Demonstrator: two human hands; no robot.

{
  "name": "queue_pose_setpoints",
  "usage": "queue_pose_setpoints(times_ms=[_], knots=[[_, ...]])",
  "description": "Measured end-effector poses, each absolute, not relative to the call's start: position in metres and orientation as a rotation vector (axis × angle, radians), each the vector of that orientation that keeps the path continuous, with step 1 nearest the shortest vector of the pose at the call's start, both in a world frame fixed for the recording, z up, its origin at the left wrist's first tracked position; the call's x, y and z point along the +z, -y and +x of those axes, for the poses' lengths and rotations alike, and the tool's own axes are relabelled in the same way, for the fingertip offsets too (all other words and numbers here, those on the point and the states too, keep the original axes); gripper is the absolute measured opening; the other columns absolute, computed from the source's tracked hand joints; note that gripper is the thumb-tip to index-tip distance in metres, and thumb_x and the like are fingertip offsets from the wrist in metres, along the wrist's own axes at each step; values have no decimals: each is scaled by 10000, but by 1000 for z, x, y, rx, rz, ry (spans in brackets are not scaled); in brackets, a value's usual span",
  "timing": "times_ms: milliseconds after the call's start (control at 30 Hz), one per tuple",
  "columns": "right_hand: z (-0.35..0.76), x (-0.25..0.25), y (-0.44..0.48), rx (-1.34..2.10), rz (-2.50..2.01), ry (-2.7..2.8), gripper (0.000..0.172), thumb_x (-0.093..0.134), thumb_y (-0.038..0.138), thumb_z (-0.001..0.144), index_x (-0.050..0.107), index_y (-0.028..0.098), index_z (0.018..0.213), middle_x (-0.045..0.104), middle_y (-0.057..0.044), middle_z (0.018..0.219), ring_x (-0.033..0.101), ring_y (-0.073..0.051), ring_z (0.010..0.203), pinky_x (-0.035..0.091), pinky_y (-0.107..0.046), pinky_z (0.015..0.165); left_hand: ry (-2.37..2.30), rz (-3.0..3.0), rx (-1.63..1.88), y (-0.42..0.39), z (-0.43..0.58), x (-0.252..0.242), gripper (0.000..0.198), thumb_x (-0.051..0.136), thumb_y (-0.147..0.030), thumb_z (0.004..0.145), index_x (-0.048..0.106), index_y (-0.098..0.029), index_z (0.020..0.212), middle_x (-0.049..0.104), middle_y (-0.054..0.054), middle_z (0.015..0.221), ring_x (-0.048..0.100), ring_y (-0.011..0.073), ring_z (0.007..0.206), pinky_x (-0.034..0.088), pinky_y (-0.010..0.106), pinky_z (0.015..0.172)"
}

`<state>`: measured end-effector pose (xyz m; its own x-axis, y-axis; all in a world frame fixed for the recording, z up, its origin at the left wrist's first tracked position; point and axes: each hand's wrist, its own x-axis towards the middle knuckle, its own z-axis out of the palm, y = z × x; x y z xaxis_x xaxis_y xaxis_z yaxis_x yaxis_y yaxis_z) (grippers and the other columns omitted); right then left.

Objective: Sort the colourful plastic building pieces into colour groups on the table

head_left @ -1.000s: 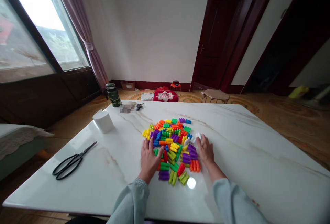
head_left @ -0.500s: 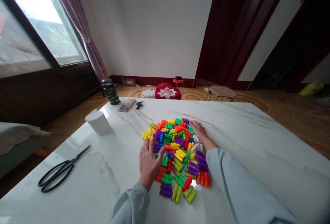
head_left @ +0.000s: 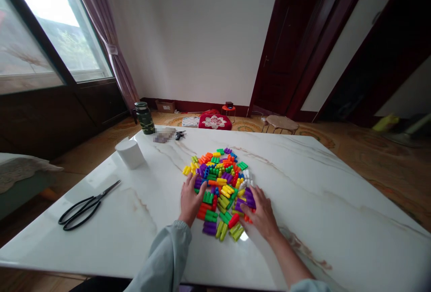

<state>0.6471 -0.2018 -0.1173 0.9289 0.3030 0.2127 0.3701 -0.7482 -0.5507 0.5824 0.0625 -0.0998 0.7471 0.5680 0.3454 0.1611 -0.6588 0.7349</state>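
A spread of bright plastic toy blocks (head_left: 227,190), shaped like joined tubes in yellow, green, purple, orange, red, blue and white, lies on the white marbled table (head_left: 161,202). At its left side rests my left hand (head_left: 191,198), fingers apart, touching purple and green blocks. On the right, my right hand (head_left: 263,211) is spread over purple blocks (head_left: 248,198) and orange ones, its fingertips on them. Neither hand grips a block. The palms hide some blocks along both sides of the pile.
Black-handled scissors (head_left: 88,207) lie at the left, with a white paper roll (head_left: 129,154) behind them. A camouflage bottle (head_left: 144,118), a blurred packet (head_left: 164,135) and a small black tool (head_left: 180,135) stand or lie at the far left. Beyond the table is a stool (head_left: 282,123).
My right hand has come back from the pile's far right edge to its near right side. The left hand stays at the left side. The view has shifted slightly.
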Motion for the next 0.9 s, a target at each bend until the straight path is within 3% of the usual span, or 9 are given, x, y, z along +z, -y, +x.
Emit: queue_pose_setpoints(times_ms=[100,233,333,433,633,767,900], knots=[[628,-116,181,-221,-2572,471,757,526,612,816,358,248,1458,317,-143,1540,294,-330,1408,203,-633,1102,-447,2157,791,-59,564,-97,449,486,-476,905,573,-226,1267,462,97,1441,424,248,1345,370,398,1109],[628,-111,167,-325,-2642,428,686,483,586,860,378,230,1437,355,-166,1512,322,-329,1388,217,-627,1089,-231,2472,603,-42,530,-98,767,646,-585,763,417,-287,1432,278,95,1561,232,349,1437,244,539,1151],[630,-112,169,-353,-2620,436,657,424,581,893,377,208,1433,364,-179,1504,330,-331,1383,220,-634,1085,-170,2643,509,-31,522,-100,910,691,-650,677,396,-277,1453,234,121,1578,130,398,1453,190,595,1143],[632,-117,174,-379,-2479,418,652,353,594,910,386,187,1419,422,-182,1468,375,-321,1359,233,-627,1091,-253,2669,501,-26,530,-100,850,663,-649,706,440,-264,1430,274,121,1564,132,383,1456,190,574,1149],[633,-121,188,-416,-2004,200,575,400,602,874,587,155,1182,631,-166,1220,587,-284,1134,466,-457,970,-266,2656,557,-25,538,-101,698,597,-588,791,483,-269,1402,340,94,1539,170,379,1448,180,578,1154],[631,-116,191,-419,-1960,208,498,469,568,856,628,156,1085,660,-152,1123,617,-269,1047,487,-436,940,-264,2684,589,-24,537,-102,616,547,-522,848,486,-257,1401,329,103,1544,193,384,1441,200,584,1145],[628,-110,193,-598,-2027,370,433,524,498,852,627,171,1116,639,-138,1135,591,-265,1070,470,-464,971,-270,2701,616,-22,537,-102,587,524,-491,870,482,-248,1403,314,108,1551,194,382,1442,184,597,1145]])
